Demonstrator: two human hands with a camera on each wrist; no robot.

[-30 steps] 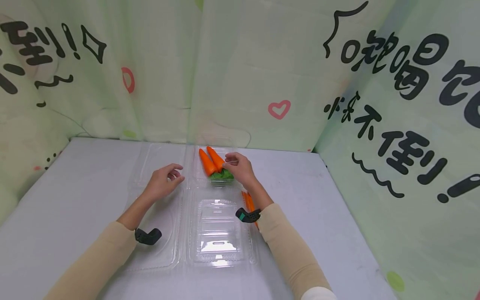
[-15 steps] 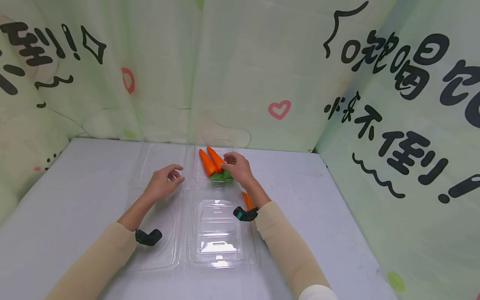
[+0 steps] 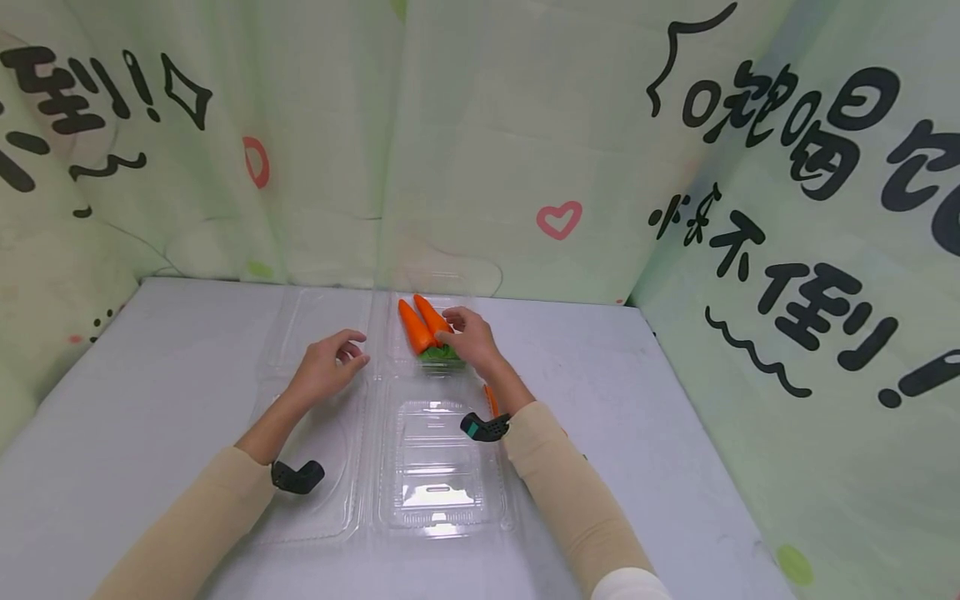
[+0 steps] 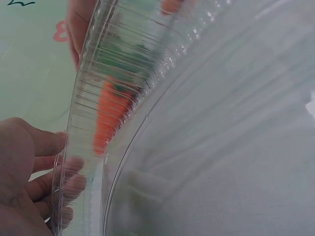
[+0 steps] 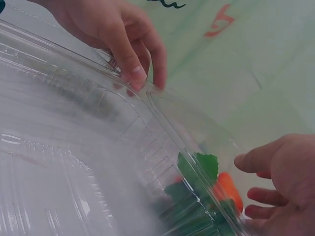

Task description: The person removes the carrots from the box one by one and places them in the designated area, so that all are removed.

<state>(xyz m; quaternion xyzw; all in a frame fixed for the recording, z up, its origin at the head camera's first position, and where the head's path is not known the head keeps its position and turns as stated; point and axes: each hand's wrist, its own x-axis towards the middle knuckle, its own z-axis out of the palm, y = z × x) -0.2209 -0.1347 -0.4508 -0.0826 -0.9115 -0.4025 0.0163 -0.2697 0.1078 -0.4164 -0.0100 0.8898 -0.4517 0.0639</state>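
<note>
In the head view, two carrots (image 3: 413, 327) with green leafy tops (image 3: 439, 354) lie side by side in the far clear plastic container (image 3: 387, 333). My right hand (image 3: 471, 337) is at their right, thumb and fingers apart; in the right wrist view its thumb (image 5: 251, 160) is near the container's edge, beside one carrot (image 5: 229, 191). My left hand (image 3: 327, 367) is over the left half of the clear plastic. In the left wrist view the left thumb (image 4: 49, 142) and curled fingers pinch a clear rim (image 4: 69, 128); which container it belongs to is hard to tell.
A nearer clear container (image 3: 442, 467) lies opened flat, its other half (image 3: 315, 508) at left. More orange carrots (image 3: 491, 400) lie right of it, mostly hidden under my right forearm. Printed curtains (image 3: 480, 125) enclose the white table (image 3: 615, 375) behind and at the sides.
My right hand and forearm have shifted slightly left, toward the carrots in the far container, covering more of the carrots at right. The left hand stays where it was.
</note>
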